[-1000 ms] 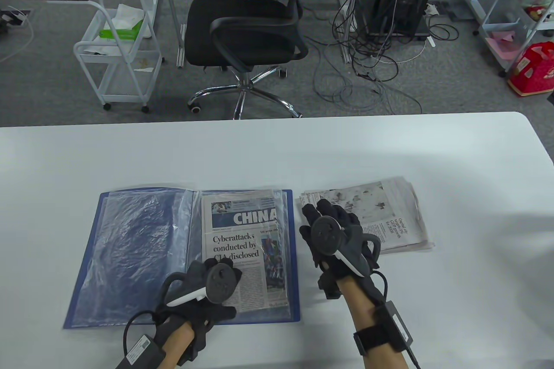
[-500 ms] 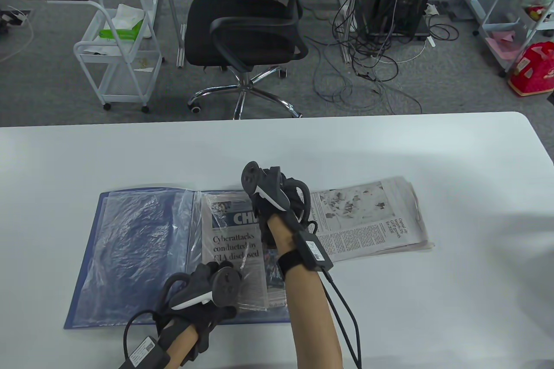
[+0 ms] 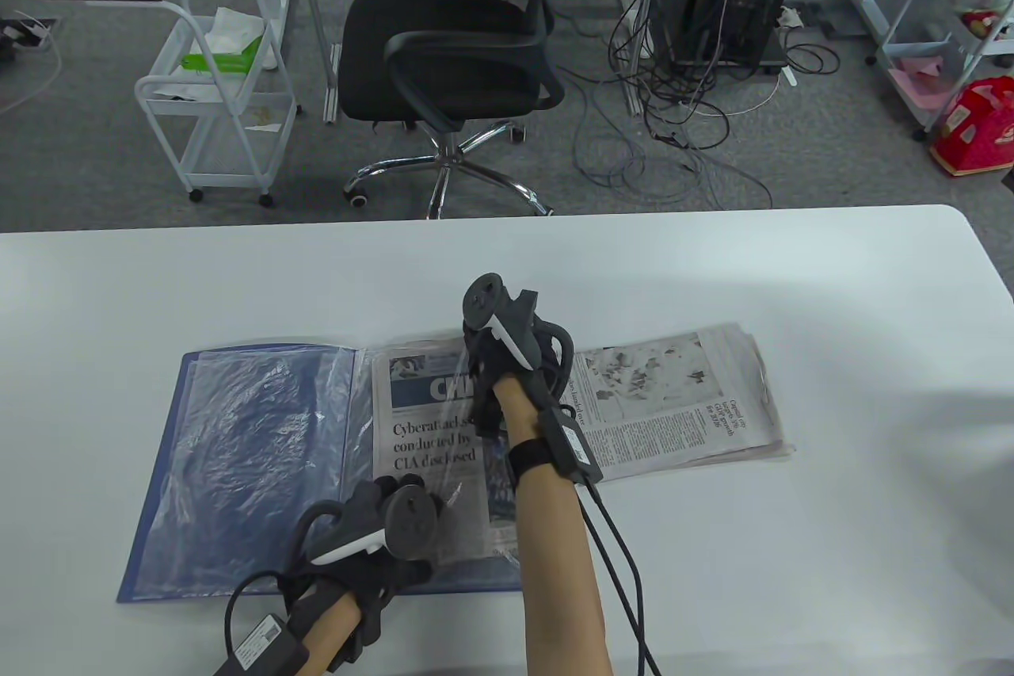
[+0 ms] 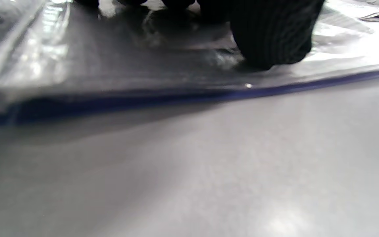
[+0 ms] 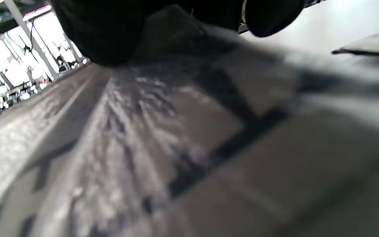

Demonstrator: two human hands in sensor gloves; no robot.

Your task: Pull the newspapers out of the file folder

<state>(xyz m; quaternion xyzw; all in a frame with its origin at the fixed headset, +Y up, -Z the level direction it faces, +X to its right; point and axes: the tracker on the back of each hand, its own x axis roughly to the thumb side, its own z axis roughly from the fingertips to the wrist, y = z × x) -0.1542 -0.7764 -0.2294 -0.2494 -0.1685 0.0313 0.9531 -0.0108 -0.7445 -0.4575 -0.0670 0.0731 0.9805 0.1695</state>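
Note:
A blue file folder [image 3: 238, 470] lies open on the white table [image 3: 792, 288], its clear sleeves showing. A newspaper [image 3: 432, 442] headed "Cyberattacks conducted by CIA disclosed" sits in the right-hand sleeve, its top sticking out past the folder's far edge. My right hand [image 3: 487, 375] grips the newspaper near its top, forearm across the page. My left hand [image 3: 400, 490] presses the sleeve down at the folder's near edge. In the left wrist view a fingertip [image 4: 271, 42] rests on the plastic above the folder's blue edge [image 4: 275, 90]. The right wrist view is blurred, with dark fingers [image 5: 104, 33] over paper.
A stack of pulled newspapers [image 3: 681, 399] lies just right of the folder. Bare table spreads to the right and far side. An office chair [image 3: 451, 50], a white cart [image 3: 214, 89] and cables stand on the floor beyond the table's far edge.
My right hand left the stack on the right, crossed to the top of the folder's newspaper and took hold of it. The newspaper has slid a little away from me. The left hand stayed put.

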